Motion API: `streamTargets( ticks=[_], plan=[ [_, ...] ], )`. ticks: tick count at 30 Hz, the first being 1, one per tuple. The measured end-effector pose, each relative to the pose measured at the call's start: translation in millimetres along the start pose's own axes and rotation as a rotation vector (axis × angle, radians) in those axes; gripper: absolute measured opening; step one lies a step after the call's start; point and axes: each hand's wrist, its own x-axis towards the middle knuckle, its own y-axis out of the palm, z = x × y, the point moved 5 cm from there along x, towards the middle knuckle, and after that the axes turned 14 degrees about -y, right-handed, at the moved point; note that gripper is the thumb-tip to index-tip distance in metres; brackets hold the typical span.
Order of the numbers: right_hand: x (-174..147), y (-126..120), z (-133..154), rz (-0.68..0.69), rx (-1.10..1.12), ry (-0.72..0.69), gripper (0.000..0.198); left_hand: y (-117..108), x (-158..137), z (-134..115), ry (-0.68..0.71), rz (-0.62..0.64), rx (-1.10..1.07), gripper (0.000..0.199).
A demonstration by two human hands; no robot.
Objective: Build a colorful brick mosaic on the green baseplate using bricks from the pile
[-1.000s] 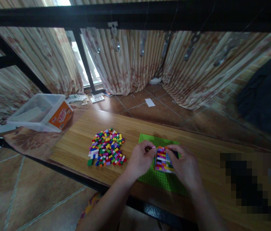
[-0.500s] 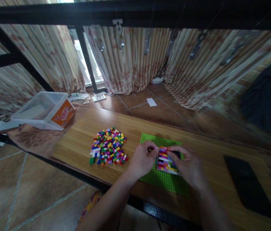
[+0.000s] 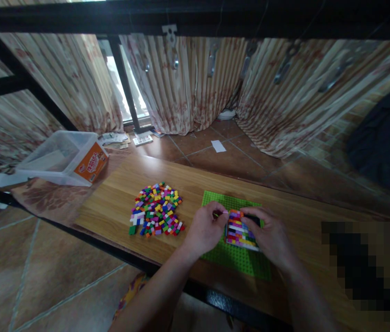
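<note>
head view: left hand (image 3: 204, 229) and right hand (image 3: 270, 236) both pinch the brick wall (image 3: 239, 230) between them on the green baseplate (image 3: 236, 258), fingers curled at its top edge. loose bricks (image 3: 155, 210) lie left, nearer the left hand.

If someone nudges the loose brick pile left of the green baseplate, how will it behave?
The brick pile would probably scatter rather than move as one: it is many small separate pieces lying loose on the smooth wooden table. The pieces look blocky, so they should slide, not roll. Each seems light, likely plastic, so a slight push from the left hand nearby may shift several.
</note>
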Motion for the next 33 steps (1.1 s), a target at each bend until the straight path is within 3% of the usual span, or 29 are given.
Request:
streamTargets(
  ticks=[12, 20, 33],
  plan=[
    [-2.4, 5.4, -13.9, -0.007, 0.211, 0.365, 0.035, 1.8, 0.7, 0.0, -0.012, -0.001, 0.004, 0.011],
    [1.0, 2.6, -9.1, -0.051, 0.232, 0.256, 0.029, 3.5, -0.5, -1.5, -0.023, 0.006, 0.006, 0.011],
    [3.4, 10.1, -8.6, -0.004, 0.322, 0.347, 0.035, 7.5, 4.8, 12.3, 0.023, 0.003, -0.024, 0.014]
  ],
)
